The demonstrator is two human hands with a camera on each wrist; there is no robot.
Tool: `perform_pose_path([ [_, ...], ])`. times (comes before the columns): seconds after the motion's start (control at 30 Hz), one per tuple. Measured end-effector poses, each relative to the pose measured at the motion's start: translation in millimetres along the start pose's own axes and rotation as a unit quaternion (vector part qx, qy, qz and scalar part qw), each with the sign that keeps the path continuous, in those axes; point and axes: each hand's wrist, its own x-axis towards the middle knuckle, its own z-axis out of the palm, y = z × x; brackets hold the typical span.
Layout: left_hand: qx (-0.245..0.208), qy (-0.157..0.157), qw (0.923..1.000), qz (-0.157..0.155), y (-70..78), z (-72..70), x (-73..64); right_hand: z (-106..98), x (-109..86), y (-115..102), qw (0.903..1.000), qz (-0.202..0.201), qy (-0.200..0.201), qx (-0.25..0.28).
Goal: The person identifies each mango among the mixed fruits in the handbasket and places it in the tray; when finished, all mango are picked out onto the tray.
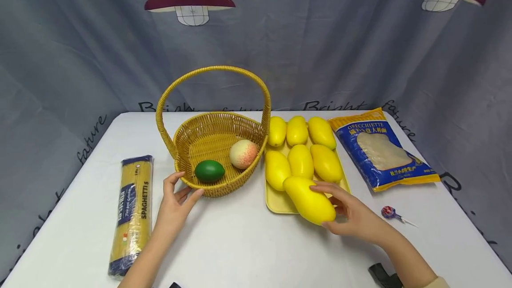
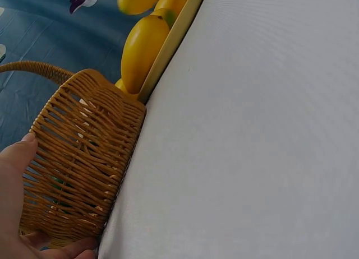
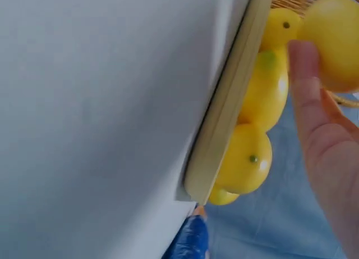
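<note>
My right hand (image 1: 354, 214) grips a yellow mango (image 1: 310, 199) by its near end, thumb at the front and fingers behind. This mango is held above the front edge of a yellow tray (image 1: 280, 208). Several more mangoes (image 1: 322, 132) lie in rows on the tray. My left hand (image 1: 175, 201) holds the near left side of a wicker basket (image 1: 240, 183) with a tall handle. Inside the basket are a dark green oval fruit (image 1: 210, 171) and a peach (image 1: 243, 154). In the left wrist view the thumb lies at the basket's rim and the fingers reach around its woven side.
A spaghetti pack (image 1: 134, 212) lies at the left, beside my left forearm. To the right of the tray are a blue and yellow orecchiette bag (image 1: 384, 150) and a wrapped lollipop (image 1: 390, 212). A black object (image 1: 384, 275) is by my right forearm. Grey curtains stand behind the white table (image 1: 240, 248).
</note>
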Motion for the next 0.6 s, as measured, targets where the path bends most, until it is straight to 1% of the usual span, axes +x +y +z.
perform_pose_path([
  [0.13,-0.002,0.002,1.0,-0.006,-0.9,0.2,0.6,-4.8,-5.2,6.1,0.9994,0.012,-0.025,-0.021],
  [0.27,0.013,0.005,0.9999,-0.006,-2.1,0.2,0.8,-16.2,-6.1,11.6,0.9972,0.006,-0.064,-0.037],
  [0.33,0.019,0.006,0.9998,-0.007,-2.0,0.1,0.5,-21.6,-5.1,15.0,0.9962,0.002,-0.08,-0.035],
  [0.4,0.023,0.005,0.9997,-0.009,-1.3,0.1,0.1,-26.5,-3.4,19.1,0.9954,-0.003,-0.092,-0.029],
  [0.47,0.022,0.005,0.9997,-0.009,-0.8,0.3,0.0,-31.4,-1.6,23.0,0.9949,-0.004,-0.101,-0.011],
  [0.6,0.02,0.005,0.9997,-0.009,-0.2,-0.1,-0.3,-40.6,2.2,29.8,0.9948,-0.012,-0.096,0.032],
])
